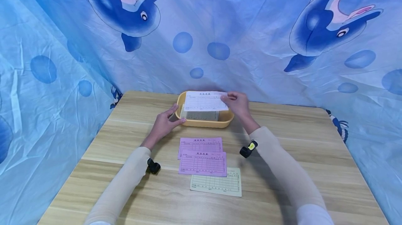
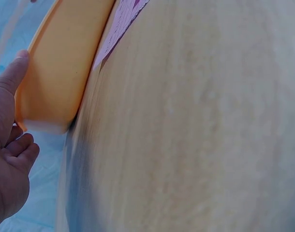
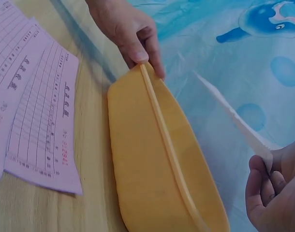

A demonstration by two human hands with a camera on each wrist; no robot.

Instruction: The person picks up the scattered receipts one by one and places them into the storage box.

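A yellow-orange plastic tray (image 1: 226, 121) stands at the far middle of the wooden table, with a stack of printed forms (image 1: 199, 115) inside. My left hand (image 1: 164, 123) grips the tray's left end (image 2: 51, 92), thumb on the rim. My right hand (image 1: 237, 103) pinches the right edge of a white form (image 1: 205, 100) and holds it just above the tray. In the right wrist view the white form (image 3: 234, 118) shows edge-on above the tray (image 3: 152, 159). Two pink forms (image 1: 201, 155) and a pale yellow form (image 1: 216, 182) lie on the table in front of the tray.
The wooden table (image 1: 298, 155) is ringed by a blue dolphin-print cloth (image 1: 251, 36) at the back and both sides. Small black wrist cameras (image 1: 248, 149) sit on both forearms. The pink forms (image 3: 31, 106) overlap each other, and the nearer one overlaps the yellow form.
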